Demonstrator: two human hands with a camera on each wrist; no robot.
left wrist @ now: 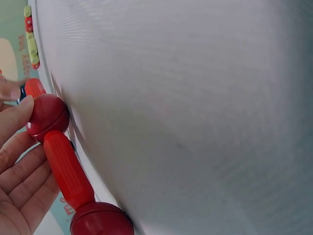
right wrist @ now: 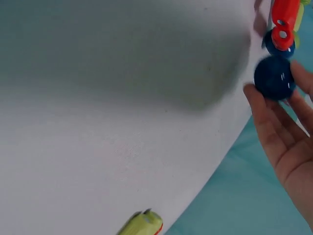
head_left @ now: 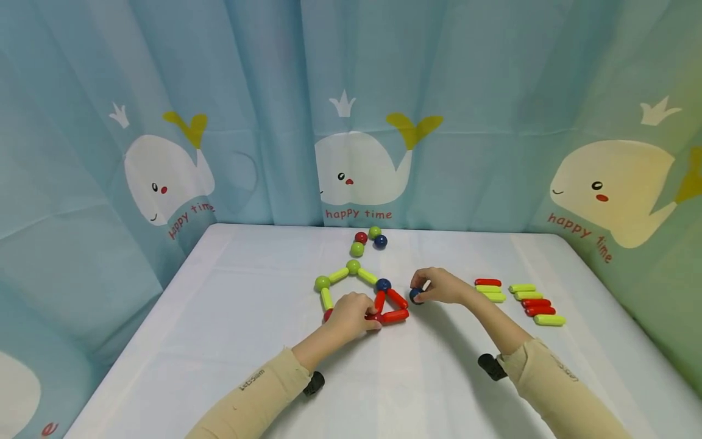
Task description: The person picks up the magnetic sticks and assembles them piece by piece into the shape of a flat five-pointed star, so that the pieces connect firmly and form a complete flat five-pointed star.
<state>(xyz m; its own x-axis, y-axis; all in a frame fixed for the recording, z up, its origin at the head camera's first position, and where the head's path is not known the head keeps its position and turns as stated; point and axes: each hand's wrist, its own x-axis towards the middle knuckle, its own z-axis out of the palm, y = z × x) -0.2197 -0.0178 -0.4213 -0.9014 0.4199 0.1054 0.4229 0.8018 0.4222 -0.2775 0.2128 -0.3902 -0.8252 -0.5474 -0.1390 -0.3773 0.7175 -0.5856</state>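
My left hand (head_left: 350, 316) pinches a red ball (left wrist: 51, 116) between thumb and fingers at the near side of a linked figure of rods and balls. From that ball a red rod (left wrist: 69, 169) runs to another red ball (left wrist: 101, 219), mostly behind the hand in the head view. More red rods (head_left: 396, 316) lie to the right, two of them meeting a blue ball (head_left: 383, 285). Green rods (head_left: 339, 275) and green balls (head_left: 322, 283) form the figure's far left side. Just right of the figure, my right hand (head_left: 443, 285) holds a loose blue ball (right wrist: 274, 78) in its fingertips.
Several loose balls (head_left: 358, 249), green, red and blue, sit behind the figure. Red and green rods lie at the right in two groups, one nearer the hand (head_left: 490, 289) and one farther out (head_left: 536, 303). A whale-printed curtain (head_left: 285, 122) hangs behind the white table (head_left: 247, 286).
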